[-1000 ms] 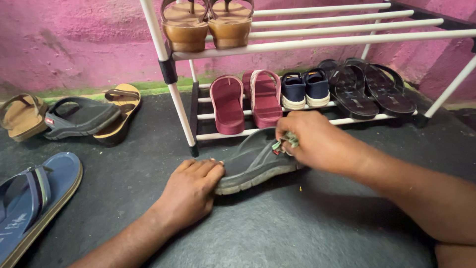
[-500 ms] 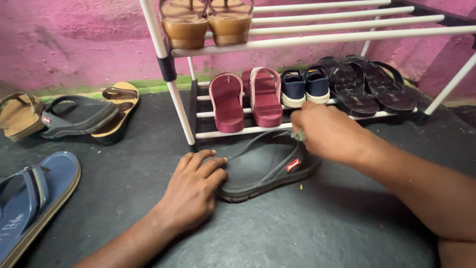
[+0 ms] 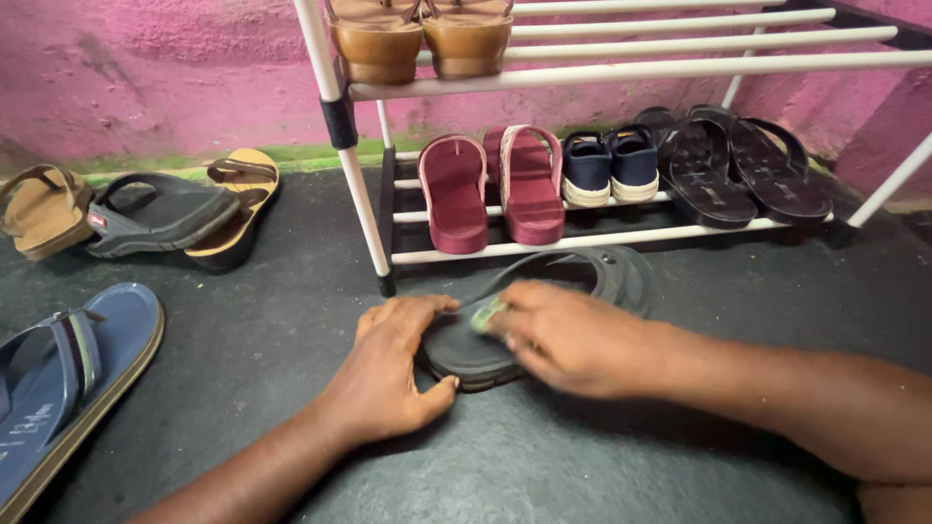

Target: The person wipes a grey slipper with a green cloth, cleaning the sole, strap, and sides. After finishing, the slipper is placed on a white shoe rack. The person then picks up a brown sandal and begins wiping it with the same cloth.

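A black flip-flop sandal (image 3: 592,274) lies on the dark floor in front of a white tube shoe rack (image 3: 357,209). My left hand (image 3: 393,369) presses on the sandal's heel end and holds it down. My right hand (image 3: 563,335) rests over the sandal's footbed, its fingers closed on a small greenish scrubbing pad (image 3: 485,315) pressed against the sole.
The rack's lower shelf holds maroon sandals (image 3: 495,189), small navy shoes (image 3: 612,165) and black flip-flops (image 3: 743,170); tan sandals (image 3: 422,39) sit above. To the left lie a blue flip-flop (image 3: 68,378), a black one (image 3: 160,213) and tan sandals (image 3: 39,209). A pink wall stands behind.
My right hand has slid with the pad from the sandal's toe end back toward the heel, close to my left hand. The left hand has stayed on the heel.
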